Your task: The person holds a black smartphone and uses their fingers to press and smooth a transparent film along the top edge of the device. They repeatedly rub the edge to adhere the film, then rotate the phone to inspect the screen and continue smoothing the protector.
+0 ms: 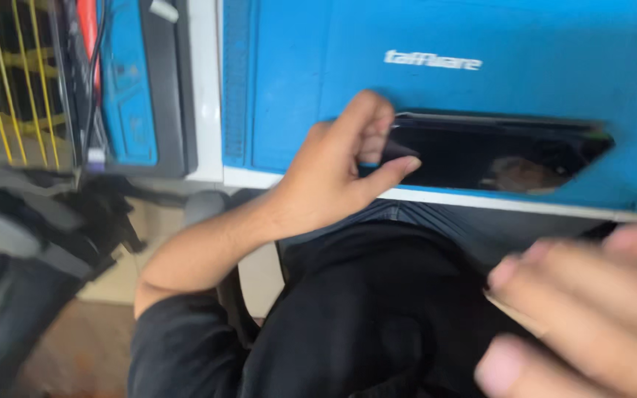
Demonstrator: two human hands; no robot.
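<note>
Head view puts our left hand at the near left end of a black smartphone, which lies flat on the blue work mat close to the bench's white front edge. Our grip there is nearly together: the thumb reaches toward three o'clock along the phone's near edge, and the curled fingers pinch that end from above. We judge that a steady pinch on the frame edges, clear of the glass, would serve best while the phone sits so near the edge. At five o'clock, our right hand hovers blurred over our lap, fingers spread apart, holding nothing. At ten o'clock sits a second blue mat.
</note>
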